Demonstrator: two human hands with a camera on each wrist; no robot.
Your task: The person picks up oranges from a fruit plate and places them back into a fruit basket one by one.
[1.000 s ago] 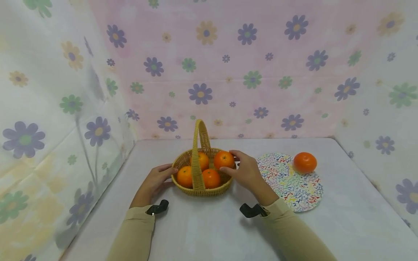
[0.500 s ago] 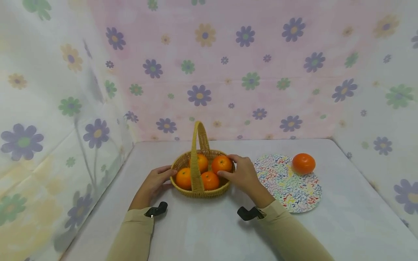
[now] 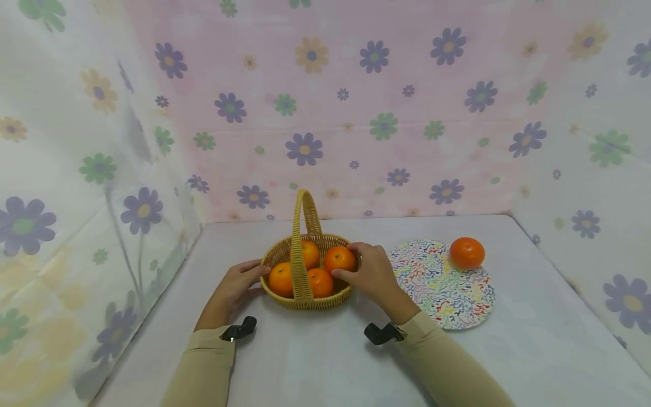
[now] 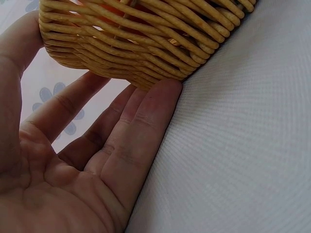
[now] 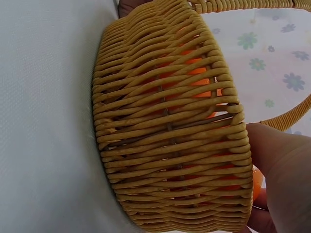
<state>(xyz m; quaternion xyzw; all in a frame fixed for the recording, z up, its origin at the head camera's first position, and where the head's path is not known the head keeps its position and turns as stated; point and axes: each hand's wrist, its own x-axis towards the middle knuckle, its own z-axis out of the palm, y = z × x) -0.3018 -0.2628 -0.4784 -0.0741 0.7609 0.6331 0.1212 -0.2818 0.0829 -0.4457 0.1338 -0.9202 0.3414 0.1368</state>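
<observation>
A yellow wicker basket with a tall arched handle stands on the table and holds several orange mandarins. My left hand grips the basket's left end, its thumb at the rim; in the left wrist view its fingers lie against the outer wall near the base. Over the right rim reaches my right hand, with thumb and index finger on either side of the rightmost mandarin, which sits inside the basket. From the right wrist, the woven wall hides most of that fruit.
To the right lies a round white plate flecked with many colours. One more orange fruit sits at its far right edge. Flower-printed cloth walls enclose the back and sides of the white-covered table.
The right hand and its mandarin have sunk slightly lower into the basket. The left hand keeps its place on the basket, while the whole head view has shifted a little.
</observation>
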